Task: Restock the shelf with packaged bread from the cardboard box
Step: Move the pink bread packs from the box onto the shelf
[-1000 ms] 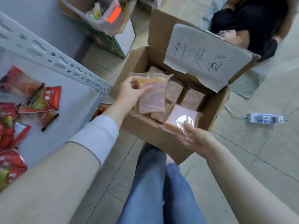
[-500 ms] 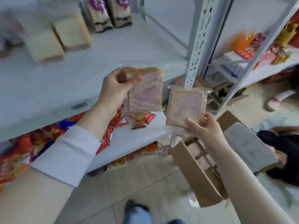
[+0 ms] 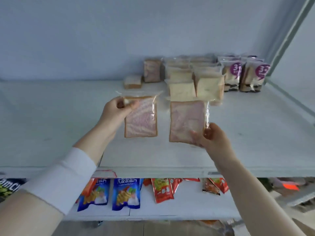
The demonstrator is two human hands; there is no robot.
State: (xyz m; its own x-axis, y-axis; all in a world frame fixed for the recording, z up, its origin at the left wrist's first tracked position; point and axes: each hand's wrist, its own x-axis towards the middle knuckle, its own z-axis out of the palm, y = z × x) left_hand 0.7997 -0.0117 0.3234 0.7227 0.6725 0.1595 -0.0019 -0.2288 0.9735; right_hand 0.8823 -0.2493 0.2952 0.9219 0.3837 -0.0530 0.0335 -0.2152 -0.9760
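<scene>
My left hand grips the top corner of a clear-wrapped pink swirl bread pack, which hangs upright above the white shelf. My right hand holds a second pink bread pack by its lower right corner, also upright. Both packs hover side by side over the shelf's front half. At the back of the shelf stand several pale bread packs and one pink bread pack. The cardboard box is out of view.
Two purple-labelled bread bags stand at the back right by the shelf upright. A small bread pack lies behind my left hand. On the lower shelf lie blue snack bags and red sachets.
Both hands lifted the two bread packs out of the box and up to the shelf. My view swung from the box on the floor to the upper shelf.
</scene>
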